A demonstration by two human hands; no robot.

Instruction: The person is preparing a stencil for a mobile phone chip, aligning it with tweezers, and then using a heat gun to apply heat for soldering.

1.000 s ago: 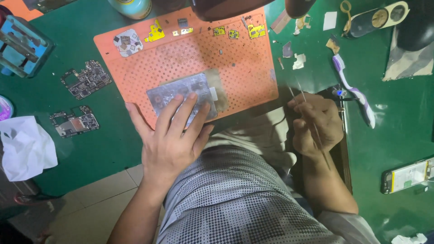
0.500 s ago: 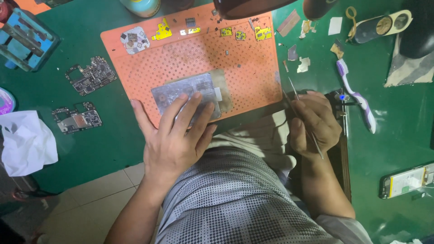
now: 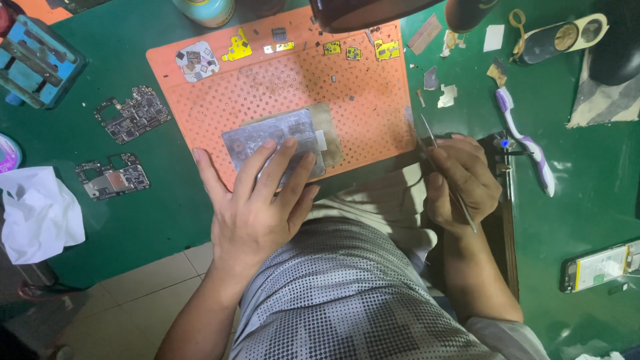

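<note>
Seen from above, a person's two hands work at a green-topped desk. The left hand lies flat, fingers spread, pressing one silvery rectangular metal plate onto an orange perforated rubber mat. The right hand has its grip closed around one pair of thin metal tweezers, tips pointing toward the mat's right edge. Two bare phone circuit boards lie left of the mat (one above the other), with one crumpled white tissue beyond them. One white-and-purple toothbrush lies right of the tweezers.
</note>
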